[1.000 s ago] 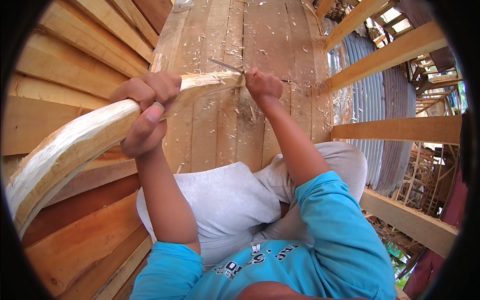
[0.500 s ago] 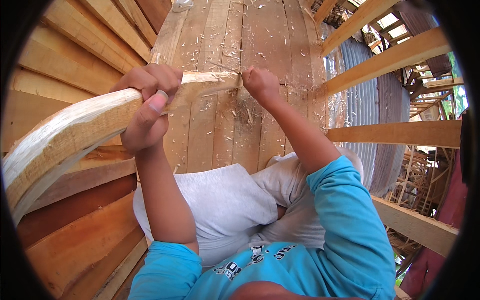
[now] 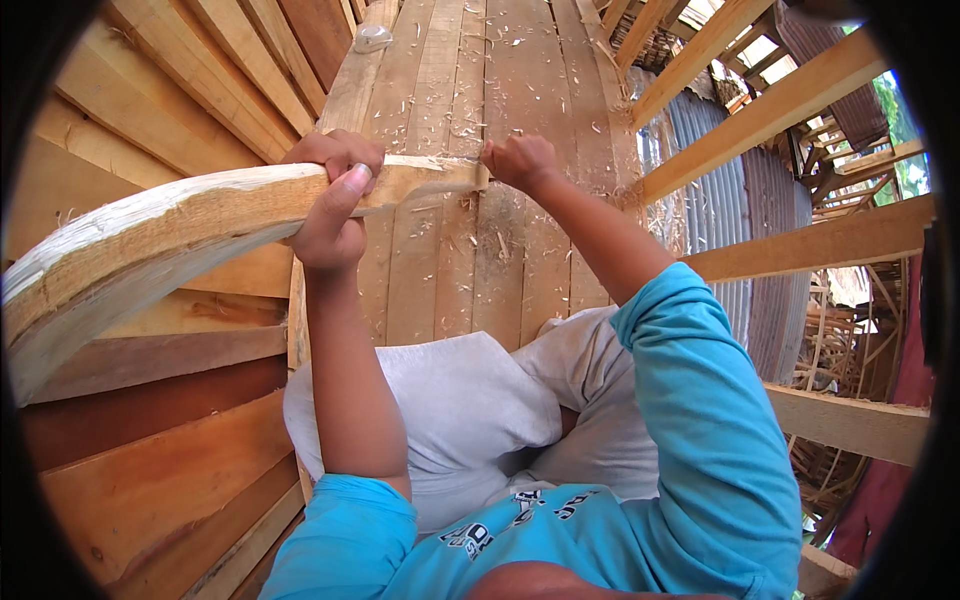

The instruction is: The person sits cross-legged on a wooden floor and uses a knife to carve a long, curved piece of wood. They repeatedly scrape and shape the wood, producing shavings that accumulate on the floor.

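Note:
A thick curved piece of wood [image 3: 205, 210], pale on top and rough-cut along its side, sweeps in from the left edge to the middle. My left hand [image 3: 336, 205] is wrapped round it near its narrower far end, thumb on the near side. At that end my right hand [image 3: 522, 163] is closed in a fist. It grips what looks like a knife [image 3: 463, 157], of which only a thin strip of blade shows along the top of the wood. The handle is hidden in my fingers. Small curls of shaving cling there.
Wood shavings lie scattered over the plank floor [image 3: 460, 270]. Stacked boards [image 3: 180, 440] line the left side, and a small clear object [image 3: 372, 39] sits at the far end. Wooden rails [image 3: 800, 240] and corrugated metal sheets [image 3: 715, 190] stand on the right.
The curved wood and my left hand have shifted a little right and down in view. The blade, earlier raised off the wood, now lies close along its top. Both grips stay closed.

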`<state>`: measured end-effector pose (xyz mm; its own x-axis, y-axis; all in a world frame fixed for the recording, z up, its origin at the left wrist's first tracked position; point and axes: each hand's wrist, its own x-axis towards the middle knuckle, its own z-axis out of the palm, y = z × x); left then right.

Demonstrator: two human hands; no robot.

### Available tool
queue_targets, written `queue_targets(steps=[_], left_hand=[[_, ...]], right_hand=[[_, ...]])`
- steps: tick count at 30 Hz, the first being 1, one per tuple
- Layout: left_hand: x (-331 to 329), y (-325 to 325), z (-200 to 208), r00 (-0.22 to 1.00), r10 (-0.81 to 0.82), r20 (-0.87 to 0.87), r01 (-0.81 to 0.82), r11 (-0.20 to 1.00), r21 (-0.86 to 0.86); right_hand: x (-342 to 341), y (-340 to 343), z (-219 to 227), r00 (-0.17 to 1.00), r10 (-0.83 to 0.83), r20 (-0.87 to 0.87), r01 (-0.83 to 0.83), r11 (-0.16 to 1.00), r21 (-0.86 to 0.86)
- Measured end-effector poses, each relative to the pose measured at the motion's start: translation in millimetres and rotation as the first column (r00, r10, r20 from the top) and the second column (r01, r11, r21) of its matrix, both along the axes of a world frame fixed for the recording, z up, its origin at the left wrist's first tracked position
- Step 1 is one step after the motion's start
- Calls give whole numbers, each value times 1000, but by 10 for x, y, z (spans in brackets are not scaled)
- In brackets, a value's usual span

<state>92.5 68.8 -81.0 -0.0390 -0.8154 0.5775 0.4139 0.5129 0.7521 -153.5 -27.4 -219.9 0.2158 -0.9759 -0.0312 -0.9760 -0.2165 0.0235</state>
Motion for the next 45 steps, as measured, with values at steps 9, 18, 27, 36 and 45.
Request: queue_targets(steps=[9, 18, 27, 36, 45], left_hand=[[-34, 5, -21, 998, -32, 56, 37, 996, -78], [-28, -50, -33, 992, -122, 24, 124, 987, -98], [12, -56, -19, 989, -149, 4, 148, 985, -87], [-14, -98, 33, 979, -201, 38, 204, 970, -131], [-26, -79, 62, 977, -211, 30, 213, 968, -129]], right_hand=[[-807, -158, 516, 899, -407, 160, 430, 889, -154], [-523, 475, -369, 41, -764, 644, 307, 623, 719], [-63, 240, -243, 182, -816, 549, 149, 575, 805], [-226, 158, -316, 46, -943, 330, -112, 324, 940], [-452, 43, 130, 6, -863, 504, -249, 487, 837]])
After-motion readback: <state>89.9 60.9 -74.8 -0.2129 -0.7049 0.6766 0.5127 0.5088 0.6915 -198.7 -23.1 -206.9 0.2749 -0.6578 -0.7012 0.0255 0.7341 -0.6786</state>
